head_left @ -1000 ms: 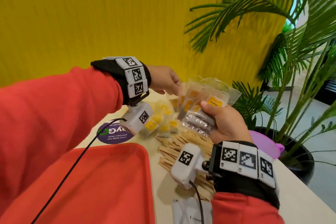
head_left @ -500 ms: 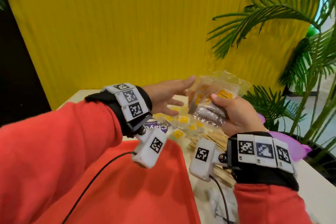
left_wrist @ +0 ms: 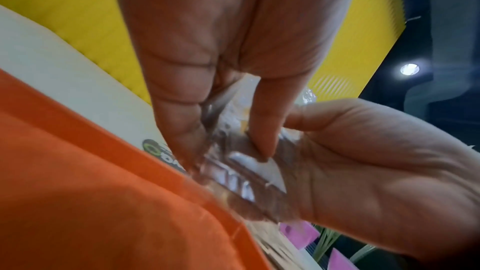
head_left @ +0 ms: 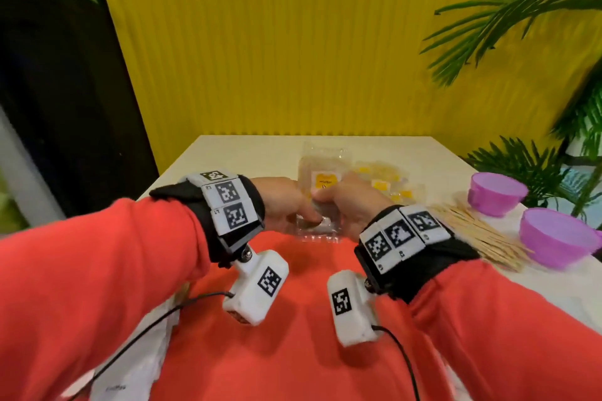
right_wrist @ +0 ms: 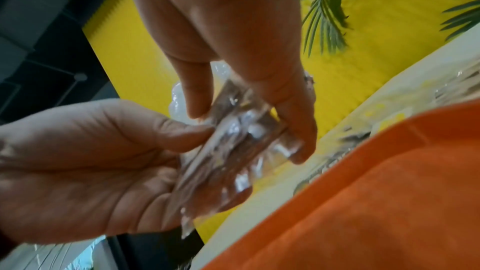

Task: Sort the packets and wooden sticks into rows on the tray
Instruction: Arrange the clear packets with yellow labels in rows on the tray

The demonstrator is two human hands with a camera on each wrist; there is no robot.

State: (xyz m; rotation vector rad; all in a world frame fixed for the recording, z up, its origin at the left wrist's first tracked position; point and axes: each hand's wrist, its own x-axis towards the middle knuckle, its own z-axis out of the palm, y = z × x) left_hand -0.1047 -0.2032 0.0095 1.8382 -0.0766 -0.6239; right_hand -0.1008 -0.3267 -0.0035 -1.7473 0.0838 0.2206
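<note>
Both hands hold one stack of clear packets (head_left: 322, 184) with yellow labels, just above the far edge of the red tray (head_left: 293, 352). My left hand (head_left: 303, 212) pinches the stack's lower left side, and my right hand (head_left: 329, 202) grips its right side. The left wrist view shows the left hand (left_wrist: 223, 151) with thumb and fingers on the packets (left_wrist: 233, 176). The right wrist view shows the right hand (right_wrist: 246, 130) pinching the same packets (right_wrist: 233, 141). More loose packets (head_left: 384, 182) lie on the table behind. A pile of wooden sticks (head_left: 479, 231) lies to the right.
Two purple bowls (head_left: 495, 192) (head_left: 553, 238) stand at the table's right edge beside the sticks. White paper sachets (head_left: 130, 368) lie left of the tray. A yellow wall rises behind the table and palm plants (head_left: 521, 166) stand to the right.
Both hands came down and left with the packet stack, to the tray's far edge. The left hand, open half a second ago, now pinches the stack as well.
</note>
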